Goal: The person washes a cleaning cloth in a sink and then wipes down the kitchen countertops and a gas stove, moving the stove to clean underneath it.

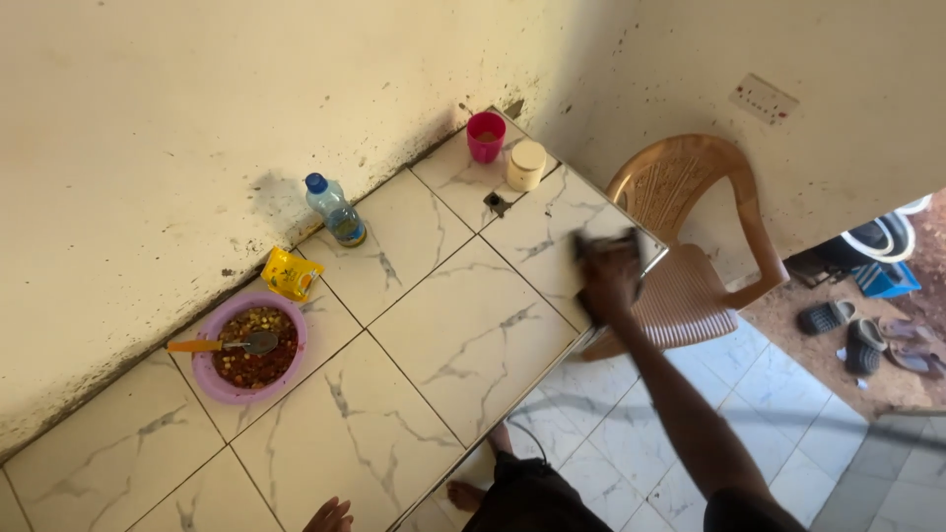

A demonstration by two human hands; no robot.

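My right hand (pixel 608 279) presses a dark cloth (pixel 603 246) flat at the tiled counter (pixel 463 335) edge, fingers closed over it, blurred. My left hand (pixel 329 515) rests on the near edge; its grip unclear. A brown plastic chair (pixel 690 197) stands just beyond.

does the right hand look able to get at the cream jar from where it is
Probably yes: the right hand rests near the counter edge, and only bare tile lies between it and the cream jar.
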